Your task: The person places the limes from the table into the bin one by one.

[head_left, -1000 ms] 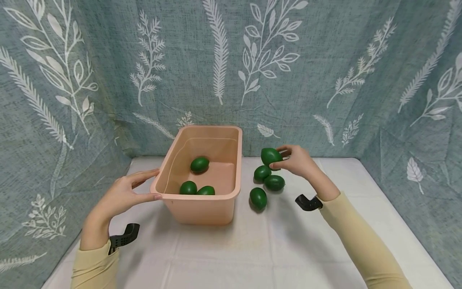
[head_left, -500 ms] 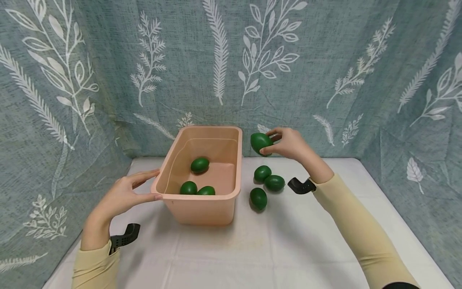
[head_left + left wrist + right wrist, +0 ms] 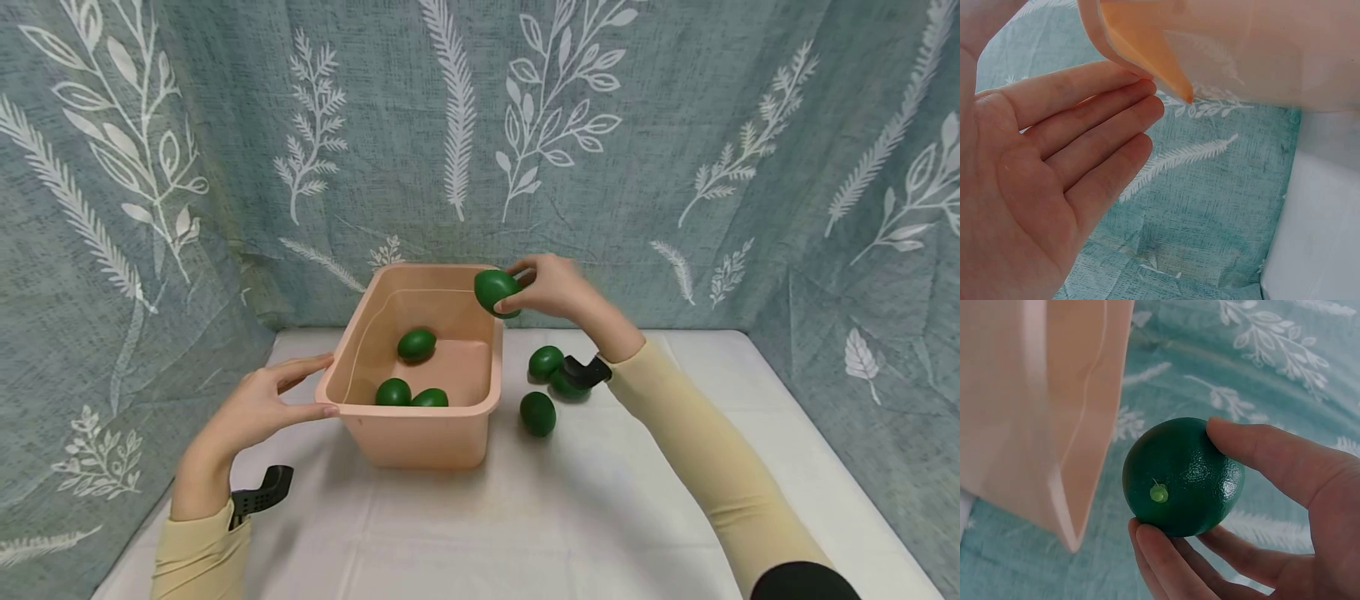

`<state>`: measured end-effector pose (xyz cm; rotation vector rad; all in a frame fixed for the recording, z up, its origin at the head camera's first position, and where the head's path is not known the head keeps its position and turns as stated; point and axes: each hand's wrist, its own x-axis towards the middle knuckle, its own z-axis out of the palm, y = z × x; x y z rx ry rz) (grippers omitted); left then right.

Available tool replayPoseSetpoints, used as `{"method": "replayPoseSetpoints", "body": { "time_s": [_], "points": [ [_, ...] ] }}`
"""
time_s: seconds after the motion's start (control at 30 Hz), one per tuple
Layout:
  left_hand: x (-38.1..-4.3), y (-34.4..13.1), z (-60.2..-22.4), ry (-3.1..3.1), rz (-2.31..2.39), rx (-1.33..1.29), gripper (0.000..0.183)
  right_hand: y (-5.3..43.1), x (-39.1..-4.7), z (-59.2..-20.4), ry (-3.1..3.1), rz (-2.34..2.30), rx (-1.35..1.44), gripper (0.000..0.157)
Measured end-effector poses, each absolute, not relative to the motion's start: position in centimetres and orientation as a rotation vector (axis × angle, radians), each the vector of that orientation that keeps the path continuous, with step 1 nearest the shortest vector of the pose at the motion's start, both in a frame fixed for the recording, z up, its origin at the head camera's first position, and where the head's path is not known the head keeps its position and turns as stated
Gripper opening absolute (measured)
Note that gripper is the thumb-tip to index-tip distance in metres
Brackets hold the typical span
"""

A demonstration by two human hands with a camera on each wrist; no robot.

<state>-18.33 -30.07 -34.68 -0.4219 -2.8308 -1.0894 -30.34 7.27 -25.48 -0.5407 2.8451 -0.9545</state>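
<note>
My right hand [image 3: 553, 287] holds a green lime [image 3: 492, 289] between thumb and fingertips, high at the bin's right back rim. In the right wrist view the lime [image 3: 1179, 475] shows a pale green stem end, close beside the bin's rim [image 3: 1069, 506]. The peach plastic bin [image 3: 420, 437] has several limes on its floor, one lime [image 3: 416, 344] farther back and two near the front wall. My left hand [image 3: 255, 407] touches the bin's left front corner. Its fingers [image 3: 1097, 115] lie straight in the left wrist view, tips right at the rim.
Right of the bin, a lime [image 3: 537, 414] lies on the white tablecloth [image 3: 465, 533]. Behind it sit another lime [image 3: 545, 362] and one partly hidden by the black wrist mount [image 3: 587, 372]. A blue-green leaf-patterned curtain [image 3: 390, 125] encloses the back and sides.
My right hand has lifted the lime from beside the others and carried it left to the bin's right rim. The left hand and the bin stay in place.
</note>
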Motion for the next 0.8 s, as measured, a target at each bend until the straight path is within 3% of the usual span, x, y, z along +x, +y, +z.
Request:
{"method": "replayPoseSetpoints", "body": {
  "time_s": [0.5,0.8],
  "points": [
    [-18.3,-30.3,-35.0,-2.837,-1.092,-0.383,0.075,1.7,-31.6,-25.7,2.774,-0.882,-0.655,0.058],
    [-18.4,-30.6,-35.1,-2.838,-1.092,-0.387,0.075,1.2,-31.9,-26.6,2.776,-0.947,-0.611,0.057]
  ]
}}
